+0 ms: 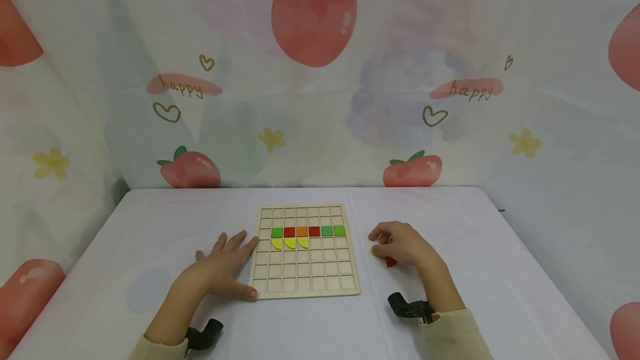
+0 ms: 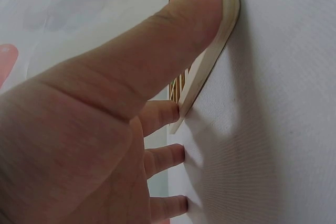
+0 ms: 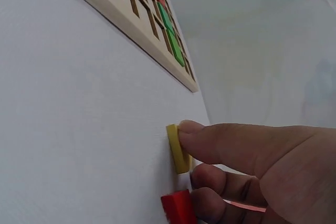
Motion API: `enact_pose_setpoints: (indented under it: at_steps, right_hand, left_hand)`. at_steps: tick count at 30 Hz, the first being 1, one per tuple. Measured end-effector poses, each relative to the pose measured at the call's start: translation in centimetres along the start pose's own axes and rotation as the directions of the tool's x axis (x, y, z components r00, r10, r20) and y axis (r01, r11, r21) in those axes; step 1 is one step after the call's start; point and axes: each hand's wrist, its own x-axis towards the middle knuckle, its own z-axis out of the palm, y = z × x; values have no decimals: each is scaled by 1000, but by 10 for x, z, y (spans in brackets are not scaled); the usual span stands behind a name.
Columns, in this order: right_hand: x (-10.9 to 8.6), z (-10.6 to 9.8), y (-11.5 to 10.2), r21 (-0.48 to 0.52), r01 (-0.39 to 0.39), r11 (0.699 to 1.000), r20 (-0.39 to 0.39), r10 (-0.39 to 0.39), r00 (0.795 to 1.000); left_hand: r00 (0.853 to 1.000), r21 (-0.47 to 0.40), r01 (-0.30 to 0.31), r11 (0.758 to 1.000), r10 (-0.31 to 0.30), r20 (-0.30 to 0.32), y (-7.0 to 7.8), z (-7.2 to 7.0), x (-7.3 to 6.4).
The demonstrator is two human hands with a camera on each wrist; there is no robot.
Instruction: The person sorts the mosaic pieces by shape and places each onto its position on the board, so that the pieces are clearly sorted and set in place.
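Observation:
A wooden grid board (image 1: 306, 296) lies on the table, holding a row of green, red and orange square tiles (image 1: 302, 231) with three yellow quarter-round tiles (image 1: 290, 243) beneath. My left hand (image 1: 220, 271) has its fingers spread; the thumb rests on the board's near left corner and a finger touches its left edge. To the right of the board, my right hand (image 1: 400, 243) pinches a yellow tile (image 3: 177, 149) between thumb and fingers. A red tile (image 3: 178, 206) sits against its other fingers; whether they grip it I cannot tell.
A white cloth covers the table (image 1: 310, 326), which meets a fruit-patterned backdrop (image 1: 310, 99) at its far edge. A black wrist mount (image 1: 410, 307) is on the right arm, and another black mount (image 1: 205, 335) on the left.

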Motion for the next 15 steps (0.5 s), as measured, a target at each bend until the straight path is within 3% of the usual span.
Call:
enact_pose_setpoints:
  at_steps: [6,15]
  right_hand:
    - [3,3,1,-70,41,997,-39,-44,998]
    - [-3,-4,1,-19,47,999,47,-46,998]
  left_hand:
    - [1000,2,2,1000,-2,4,0,1,0]
    - [1000,3,0,1000,0,6,-1,1,-1]
